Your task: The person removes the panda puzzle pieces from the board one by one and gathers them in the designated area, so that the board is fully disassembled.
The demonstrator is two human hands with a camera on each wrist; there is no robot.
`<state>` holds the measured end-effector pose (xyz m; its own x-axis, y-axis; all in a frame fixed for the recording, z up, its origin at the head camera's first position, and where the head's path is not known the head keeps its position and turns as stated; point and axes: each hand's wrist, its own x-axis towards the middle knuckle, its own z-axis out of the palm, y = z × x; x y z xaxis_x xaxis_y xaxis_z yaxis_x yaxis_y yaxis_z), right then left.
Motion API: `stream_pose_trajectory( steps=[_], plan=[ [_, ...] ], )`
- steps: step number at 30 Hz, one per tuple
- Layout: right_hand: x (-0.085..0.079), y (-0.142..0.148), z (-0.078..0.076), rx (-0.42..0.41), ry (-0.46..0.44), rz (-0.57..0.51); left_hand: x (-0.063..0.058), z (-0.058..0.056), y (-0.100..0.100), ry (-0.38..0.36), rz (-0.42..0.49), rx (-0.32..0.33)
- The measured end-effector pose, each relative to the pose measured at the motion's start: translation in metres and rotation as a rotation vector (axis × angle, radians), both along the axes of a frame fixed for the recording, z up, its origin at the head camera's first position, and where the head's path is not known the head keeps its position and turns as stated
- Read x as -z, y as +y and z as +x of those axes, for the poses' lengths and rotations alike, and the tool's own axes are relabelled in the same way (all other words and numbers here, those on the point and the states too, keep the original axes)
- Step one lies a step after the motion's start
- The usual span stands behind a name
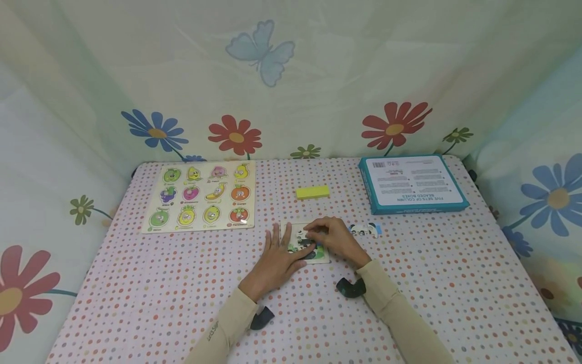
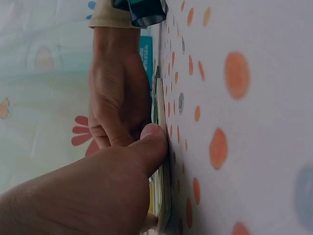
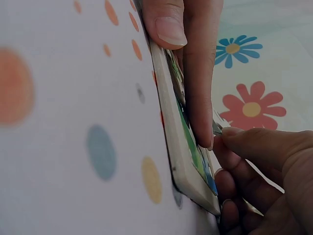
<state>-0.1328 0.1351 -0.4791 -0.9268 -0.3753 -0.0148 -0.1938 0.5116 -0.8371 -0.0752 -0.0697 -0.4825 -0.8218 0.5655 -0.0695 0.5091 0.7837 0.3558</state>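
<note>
A small panda puzzle board (image 1: 295, 228) lies flat on the dotted cloth between the hands. My left hand (image 1: 275, 263) rests over its left side with fingers spread and fairly straight. The left index finger presses on the picture pieces, while the left thumb (image 3: 168, 24) sits at the board's near edge. From the right side, my right hand (image 1: 338, 237) pinches a small puzzle piece (image 3: 217, 128) between thumb and forefinger over the board. The piece is mostly hidden by the fingers. Beside the right hand lie loose panda pieces (image 1: 364, 230) with blue edges.
A yellow block (image 1: 312, 192) lies behind the puzzle board. To the back left is a fruit picture board (image 1: 247, 202); a teal and white box (image 1: 414, 183) lies at the back right. A printed curtain (image 1: 318, 91) hangs behind the table.
</note>
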Motion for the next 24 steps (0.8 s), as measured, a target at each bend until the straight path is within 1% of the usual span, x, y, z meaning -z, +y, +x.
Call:
stream_pose_trajectory(
  steps=[4, 7, 11, 16, 19, 24],
  plan=[
    [-0.002, 0.000, 0.000, 0.025, -0.023, -0.013, 0.000, 0.000, 0.000, -0.001, -0.001, 0.000],
    [-0.005, 0.002, 0.000, 0.037, -0.041, -0.054, 0.000, 0.001, 0.000, -0.005, -0.001, -0.003],
    [-0.009, 0.009, 0.000, 0.035, -0.043, -0.106, -0.001, 0.001, 0.000, -0.018, 0.006, -0.010],
    [-0.013, 0.026, 0.000, 0.049, -0.032, -0.118, -0.001, 0.002, 0.001, -0.038, 0.018, -0.015],
    [-0.018, 0.038, 0.002, 0.076, -0.040, -0.121, -0.001, 0.002, 0.001, -0.046, 0.026, -0.021],
    [-0.025, 0.063, 0.008, 0.130, -0.012, -0.086, -0.001, 0.001, 0.001, -0.050, 0.031, -0.025]
  ],
)
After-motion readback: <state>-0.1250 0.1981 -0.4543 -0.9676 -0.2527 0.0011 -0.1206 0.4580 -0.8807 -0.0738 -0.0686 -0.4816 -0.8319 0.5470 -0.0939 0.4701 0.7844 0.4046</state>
